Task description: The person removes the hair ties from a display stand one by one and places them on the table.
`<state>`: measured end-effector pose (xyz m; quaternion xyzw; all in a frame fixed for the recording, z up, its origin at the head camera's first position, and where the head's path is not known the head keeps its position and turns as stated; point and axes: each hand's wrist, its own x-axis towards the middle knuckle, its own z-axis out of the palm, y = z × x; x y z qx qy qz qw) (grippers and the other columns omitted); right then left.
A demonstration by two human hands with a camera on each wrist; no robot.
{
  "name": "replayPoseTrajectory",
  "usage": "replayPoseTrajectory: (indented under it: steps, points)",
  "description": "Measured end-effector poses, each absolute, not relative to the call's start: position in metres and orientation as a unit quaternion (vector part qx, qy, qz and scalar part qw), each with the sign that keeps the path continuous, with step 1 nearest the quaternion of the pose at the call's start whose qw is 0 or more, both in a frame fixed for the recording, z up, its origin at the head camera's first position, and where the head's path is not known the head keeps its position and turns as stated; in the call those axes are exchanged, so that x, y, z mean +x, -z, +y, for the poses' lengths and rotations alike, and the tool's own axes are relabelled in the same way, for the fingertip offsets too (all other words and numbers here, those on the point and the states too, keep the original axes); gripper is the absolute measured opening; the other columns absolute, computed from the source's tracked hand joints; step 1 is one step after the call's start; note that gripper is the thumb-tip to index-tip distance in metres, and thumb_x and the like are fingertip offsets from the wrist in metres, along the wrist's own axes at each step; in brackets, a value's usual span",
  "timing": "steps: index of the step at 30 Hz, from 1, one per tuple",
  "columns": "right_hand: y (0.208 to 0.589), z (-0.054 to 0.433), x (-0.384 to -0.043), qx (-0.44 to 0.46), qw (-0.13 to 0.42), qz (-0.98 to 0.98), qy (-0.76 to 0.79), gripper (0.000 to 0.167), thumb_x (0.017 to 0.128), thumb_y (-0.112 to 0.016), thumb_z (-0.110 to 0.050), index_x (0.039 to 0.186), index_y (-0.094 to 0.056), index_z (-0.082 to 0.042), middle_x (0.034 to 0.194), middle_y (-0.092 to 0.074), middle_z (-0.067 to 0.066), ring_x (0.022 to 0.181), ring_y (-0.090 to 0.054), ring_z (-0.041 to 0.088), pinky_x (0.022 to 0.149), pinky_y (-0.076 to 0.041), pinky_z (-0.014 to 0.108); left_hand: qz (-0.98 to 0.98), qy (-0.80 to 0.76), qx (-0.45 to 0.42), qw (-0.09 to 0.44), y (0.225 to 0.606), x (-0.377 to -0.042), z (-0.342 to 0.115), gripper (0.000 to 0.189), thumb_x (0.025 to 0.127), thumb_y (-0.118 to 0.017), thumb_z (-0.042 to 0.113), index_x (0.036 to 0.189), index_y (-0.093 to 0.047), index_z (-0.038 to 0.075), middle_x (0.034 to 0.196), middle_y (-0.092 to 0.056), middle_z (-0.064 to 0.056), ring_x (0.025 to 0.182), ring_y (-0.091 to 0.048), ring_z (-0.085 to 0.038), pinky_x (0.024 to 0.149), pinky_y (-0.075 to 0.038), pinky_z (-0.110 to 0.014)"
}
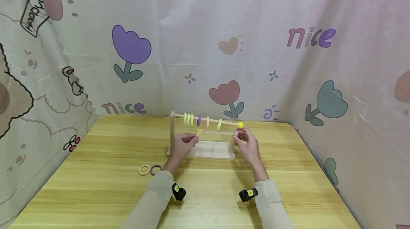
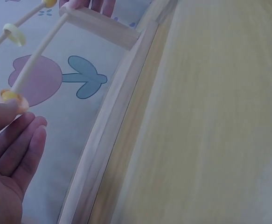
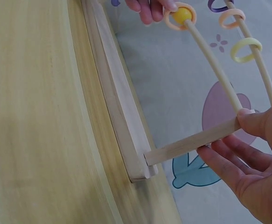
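At the centre of the head view we see a wooden stand on the counter (image 1: 205,200), with one of the person's hands at either side of it. The left hand (image 1: 184,147) pinches a peach ring (image 3: 166,19), which we find around the yellow ball (image 3: 181,16) at the free end of the lower rod (image 3: 215,65); its remaining fingers reach out loosely in the left wrist view. The right hand (image 1: 250,147) grips the upper end of the right post (image 3: 191,140), thumb over the top and fingers along the other side, at the lower right of the right wrist view.

Above, we see the upper rod (image 1: 229,123) run from the left post (image 1: 172,129) to a second ball (image 1: 240,125), also yellow, just above the right hand. From left to right it carries three pale green rings (image 1: 188,119), a purple ring (image 1: 199,121), a pink ring (image 1: 207,122) and a single green ring (image 1: 219,124). At lower left of centre, near the left forearm, we spot a pale orange ring (image 1: 139,170) and a dark purple ring (image 1: 151,169) lying flat; whether they touch we cannot tell. Behind everything, a printed curtain (image 1: 192,43) fills the upper part of the frame.
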<state>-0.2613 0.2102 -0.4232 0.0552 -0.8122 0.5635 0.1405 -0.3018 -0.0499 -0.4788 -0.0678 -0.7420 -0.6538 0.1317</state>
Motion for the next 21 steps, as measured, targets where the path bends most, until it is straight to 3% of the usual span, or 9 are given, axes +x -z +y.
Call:
replayPoseTrajectory:
  steps: [5,10,16,21]
  points:
    - [0.425,0.21,-0.262,0.057,0.141,-0.812,-0.564,0.031,0.098,-0.066,0.003,0.128,-0.059,0.007,0.125,-0.067,0.031,0.114,-0.067,0.043,0.087,-0.066,0.039,-0.736,0.663,-0.055,0.122,0.477,-0.303,-0.054,0.015,0.09,-0.081,0.014,0.097,-0.081,0.001,0.092,-0.08,-0.018,0.086,-0.078,-0.037,0.067,-0.064,-0.021]
    - [0.425,0.211,-0.262,0.059,0.142,-0.811,-0.564,0.031,0.098,-0.066,0.003,0.128,-0.059,0.008,0.125,-0.067,0.032,0.114,-0.067,0.044,0.086,-0.066,0.035,-0.736,0.661,-0.061,0.133,0.477,-0.304,-0.056,0.015,0.09,-0.08,0.01,0.098,-0.079,-0.003,0.092,-0.079,-0.021,0.086,-0.078,-0.04,0.066,-0.064,-0.021]
    - [0.424,0.211,-0.261,0.059,0.143,-0.813,-0.562,0.031,0.098,-0.065,0.003,0.128,-0.06,0.008,0.125,-0.067,0.031,0.115,-0.067,0.044,0.084,-0.065,0.027,-0.773,0.613,-0.071,0.15,0.476,-0.303,-0.06,0.014,0.089,-0.082,0.015,0.094,-0.081,0.002,0.093,-0.08,-0.015,0.082,-0.077,-0.027,0.07,-0.064,-0.024]
    - [0.424,0.211,-0.261,0.063,0.143,-0.812,-0.562,0.031,0.098,-0.065,0.004,0.128,-0.059,0.008,0.125,-0.067,0.031,0.114,-0.067,0.044,0.086,-0.066,0.033,-0.784,0.593,-0.078,0.163,0.475,-0.3,-0.064,0.011,0.087,-0.083,0.012,0.091,-0.081,0.002,0.092,-0.079,-0.015,0.08,-0.075,-0.02,0.075,-0.066,-0.028]
